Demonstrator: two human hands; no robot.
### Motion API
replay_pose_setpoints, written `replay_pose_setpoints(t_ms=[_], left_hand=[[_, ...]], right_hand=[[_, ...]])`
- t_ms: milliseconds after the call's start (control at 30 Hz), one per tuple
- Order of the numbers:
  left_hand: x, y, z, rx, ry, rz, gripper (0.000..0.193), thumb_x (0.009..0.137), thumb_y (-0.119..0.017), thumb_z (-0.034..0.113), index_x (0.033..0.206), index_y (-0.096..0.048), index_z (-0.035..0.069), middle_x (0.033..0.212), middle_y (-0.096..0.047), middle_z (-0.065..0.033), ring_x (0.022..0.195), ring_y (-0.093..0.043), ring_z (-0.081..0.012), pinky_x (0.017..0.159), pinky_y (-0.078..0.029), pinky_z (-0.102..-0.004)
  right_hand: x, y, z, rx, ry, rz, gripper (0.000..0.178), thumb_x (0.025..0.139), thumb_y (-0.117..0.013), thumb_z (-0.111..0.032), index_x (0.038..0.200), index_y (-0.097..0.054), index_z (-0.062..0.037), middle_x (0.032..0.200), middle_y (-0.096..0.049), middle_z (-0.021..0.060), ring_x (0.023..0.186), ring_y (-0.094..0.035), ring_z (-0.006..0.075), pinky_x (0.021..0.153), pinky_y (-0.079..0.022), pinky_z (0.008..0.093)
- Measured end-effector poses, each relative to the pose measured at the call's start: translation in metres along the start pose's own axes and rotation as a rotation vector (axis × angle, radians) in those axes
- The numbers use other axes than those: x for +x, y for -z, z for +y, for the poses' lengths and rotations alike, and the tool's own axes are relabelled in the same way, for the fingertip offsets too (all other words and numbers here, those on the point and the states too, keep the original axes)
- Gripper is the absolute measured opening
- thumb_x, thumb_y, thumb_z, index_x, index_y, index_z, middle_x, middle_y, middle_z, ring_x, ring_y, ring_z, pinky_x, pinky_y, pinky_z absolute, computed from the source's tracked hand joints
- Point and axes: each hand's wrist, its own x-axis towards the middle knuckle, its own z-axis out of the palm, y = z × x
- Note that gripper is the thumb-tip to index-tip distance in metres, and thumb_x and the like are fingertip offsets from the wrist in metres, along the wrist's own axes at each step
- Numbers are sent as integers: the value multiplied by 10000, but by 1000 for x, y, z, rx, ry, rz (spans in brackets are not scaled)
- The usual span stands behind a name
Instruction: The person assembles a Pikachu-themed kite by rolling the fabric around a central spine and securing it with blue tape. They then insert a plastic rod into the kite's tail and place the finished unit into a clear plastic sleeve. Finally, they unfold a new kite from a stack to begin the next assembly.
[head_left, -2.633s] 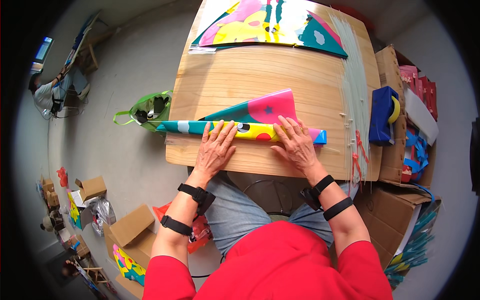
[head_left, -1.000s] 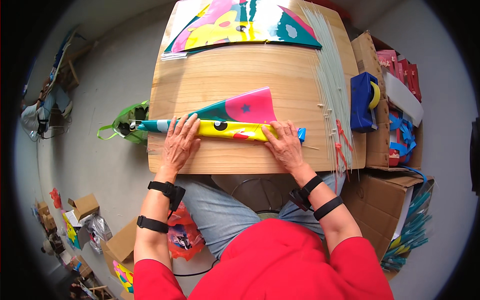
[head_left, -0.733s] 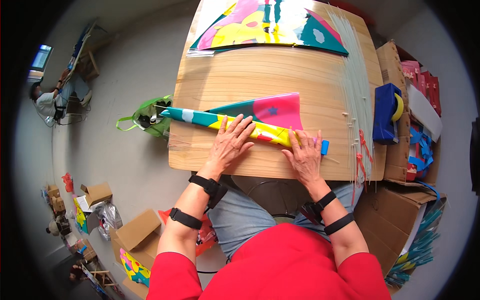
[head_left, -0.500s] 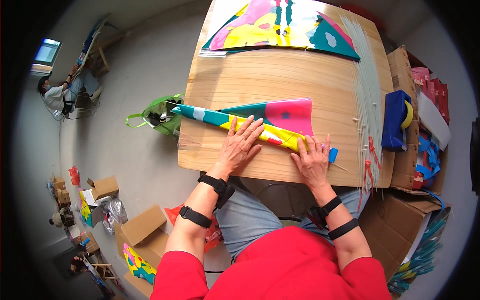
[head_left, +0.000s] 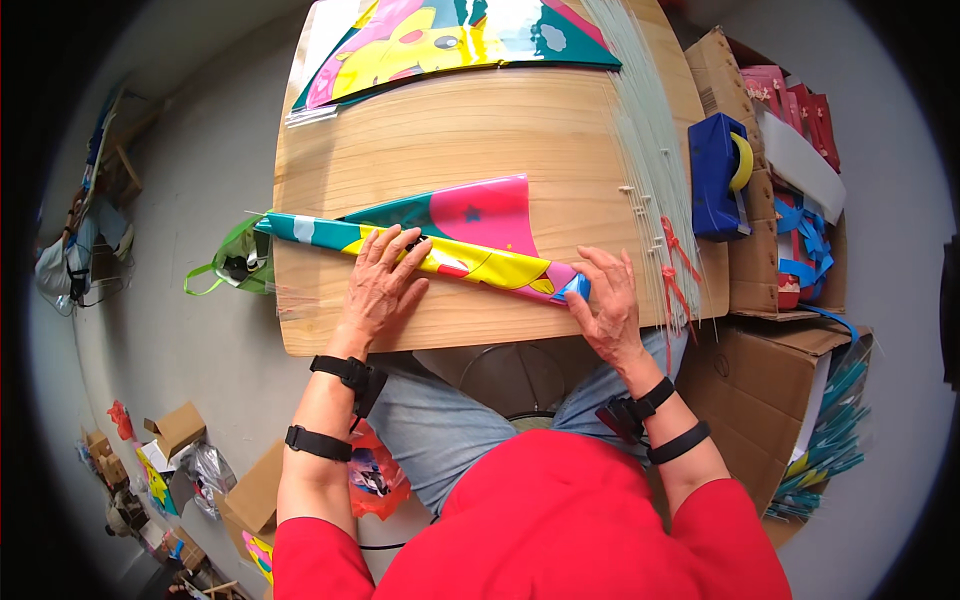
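A glossy printed plastic kite (head_left: 450, 262) lies partly rolled into a narrow tube on the wooden table, in teal, yellow and pink. Behind the roll, a pink and teal flap (head_left: 485, 212) stays spread flat. My left hand (head_left: 380, 283) rests on the roll left of its middle, fingers stretched out over it. At the right end sits a small blue tape piece (head_left: 573, 288). My right hand (head_left: 608, 305) is beside that end, thumb against it and fingers apart and slightly bent.
Another printed kite sheet (head_left: 440, 45) lies at the table's far side. Thin pale rods (head_left: 650, 130) with red ties run along the right edge. A blue tape dispenser (head_left: 715, 175) stands by cardboard boxes (head_left: 760, 390); a green bag (head_left: 235, 262) hangs at the left.
My right hand has slid from on top of the roll to its right end, where the blue piece now lies against the roll. My left hand still presses the roll. The view has shifted.
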Motion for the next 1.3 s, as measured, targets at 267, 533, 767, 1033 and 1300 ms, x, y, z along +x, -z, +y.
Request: replay_pose_setpoints(t_ms=[267, 533, 767, 1033, 1300], left_hand=[[1, 3, 0, 25, 6, -17, 586, 850, -674, 209, 1396, -478, 123, 1411, -487, -73, 1350, -405, -293, 1171, -276, -467], [18, 15, -9, -65, -20, -12, 498, 765, -660, 17, 1241, -527, 81, 1229, -599, -92, 1195, -541, -316, 1029, -439, -419], [60, 38, -34, -308, 101, -291, 156, 890, -628, 129, 1022, -632, 46, 1023, -630, -122, 1020, -592, -318, 887, -472, -410], [93, 25, -43, -266, 176, -307, 224, 898, -632, 195, 1074, -609, 58, 1008, -624, -130, 1010, -571, -325, 907, -430, -436], [81, 4, -17, 215, -160, 116, 391, 807, -682, 132, 1189, -596, 118, 1216, -585, -46, 1124, -549, -247, 985, -423, -413]], right_hand=[[33, -25, -14, 31, 65, 13, 450, 782, -738, -173, 1186, -600, -32, 1160, -611, 141, 1100, -564, 315, 958, -449, 422], [37, -69, -20, -165, 302, -166, 401, 791, -702, -155, 1142, -584, -3, 1157, -605, 147, 1058, -592, 306, 912, -494, 399], [75, -55, -2, 84, 158, -249, 156, 845, -666, -124, 934, -578, -31, 926, -591, 140, 867, -597, 323, 740, -512, 427], [90, -75, 21, -68, 133, -95, 231, 795, -727, -165, 929, -575, -52, 953, -594, 122, 919, -590, 310, 754, -482, 424], [96, -72, 8, -166, -83, -155, 416, 739, -787, -230, 1057, -580, -59, 1019, -596, 108, 1020, -573, 292, 849, -467, 414]])
